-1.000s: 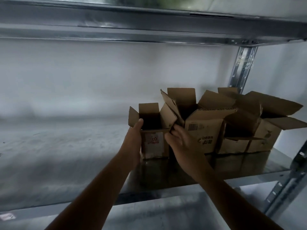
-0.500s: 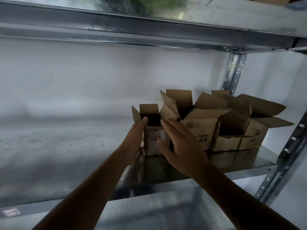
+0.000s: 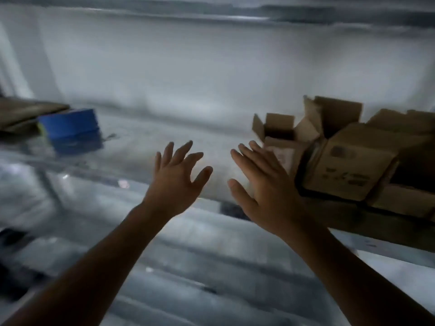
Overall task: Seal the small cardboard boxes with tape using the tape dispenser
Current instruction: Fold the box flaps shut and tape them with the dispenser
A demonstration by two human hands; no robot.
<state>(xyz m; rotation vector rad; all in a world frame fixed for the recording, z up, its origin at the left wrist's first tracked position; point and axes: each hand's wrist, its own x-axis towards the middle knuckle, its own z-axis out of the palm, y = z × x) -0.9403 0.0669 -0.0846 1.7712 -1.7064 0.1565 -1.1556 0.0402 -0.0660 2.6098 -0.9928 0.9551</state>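
Note:
Several small cardboard boxes stand on the metal shelf (image 3: pixel 341 222) at the right with their top flaps open. The leftmost small open box (image 3: pixel 282 137) is the closest to my hands, and a bigger printed box (image 3: pixel 348 165) stands beside it. My left hand (image 3: pixel 175 177) hovers in mid air with its fingers spread, holding nothing. My right hand (image 3: pixel 263 184) is also spread and empty, just left of and in front of the small open box, partly covering it. The frame is blurred. No tape dispenser can be made out.
A blue box-like object (image 3: pixel 70 124) lies on the shelf at the far left, next to flat brown cardboard (image 3: pixel 26 111). A white wall backs the shelf and another metal shelf runs overhead.
Both hands have let go of the small open box and pulled back with fingers spread. The view has swung left, so the boxes now sit at the right and the blue object has appeared.

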